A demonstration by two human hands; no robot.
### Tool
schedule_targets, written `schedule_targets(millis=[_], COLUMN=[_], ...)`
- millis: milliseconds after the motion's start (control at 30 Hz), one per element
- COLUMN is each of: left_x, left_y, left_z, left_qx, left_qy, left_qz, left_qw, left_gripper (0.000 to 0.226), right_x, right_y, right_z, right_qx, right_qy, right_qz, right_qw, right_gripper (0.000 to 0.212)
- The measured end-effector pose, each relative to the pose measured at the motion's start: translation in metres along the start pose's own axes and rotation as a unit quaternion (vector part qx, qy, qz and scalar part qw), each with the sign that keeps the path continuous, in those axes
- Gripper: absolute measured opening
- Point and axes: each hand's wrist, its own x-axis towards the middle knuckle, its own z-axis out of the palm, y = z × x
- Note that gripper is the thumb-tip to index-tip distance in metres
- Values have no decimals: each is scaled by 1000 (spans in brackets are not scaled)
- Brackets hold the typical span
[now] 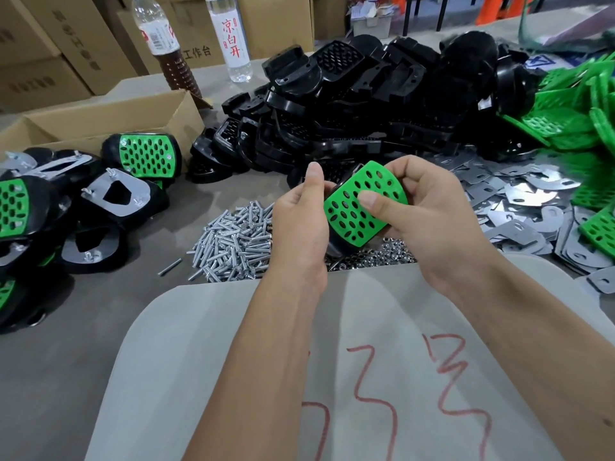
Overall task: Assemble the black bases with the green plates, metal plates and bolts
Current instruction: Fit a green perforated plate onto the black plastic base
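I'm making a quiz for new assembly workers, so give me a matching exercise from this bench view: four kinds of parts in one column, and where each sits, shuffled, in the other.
Parts
1. pile of bolts
2. heap of black bases
3. loose metal plates
4. finished assemblies

Places
A. far left of the table, in front of the cardboard box
B. right of the hands, spread flat
C. back centre, stacked high
D. just left of the left hand

Pairs: 1-D, 2-C, 3-B, 4-A
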Motion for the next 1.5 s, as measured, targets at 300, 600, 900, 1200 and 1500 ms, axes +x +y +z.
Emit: schedule_targets(millis=[300, 600, 900, 1200, 1500], left_x=[-2, 3, 4, 9, 10], left_y=[0, -6, -6, -7, -5], left_z=[0, -1, -12, -19, -19], left_qx=[-52, -47, 59, -32, 26], left_qy=[-4, 5, -129, -178, -221], left_qz=[-52, -45, 1, -9, -19], left_qw=[997, 998, 990, 983, 975], left_gripper=[56, 65, 40, 46, 28], right_x=[0, 3, 8, 7, 10], right_y=[1, 0, -1, -3, 0], right_z=[1, 1, -8, -12, -19], right_qx=[32, -16, -70, -26, -77], right_qy=[-33, -3, 64, 29, 41], right_qz=[12, 46, 15, 12, -86], right_qw=[999, 999, 995, 999, 993], right_gripper=[16, 24, 30, 19, 24])
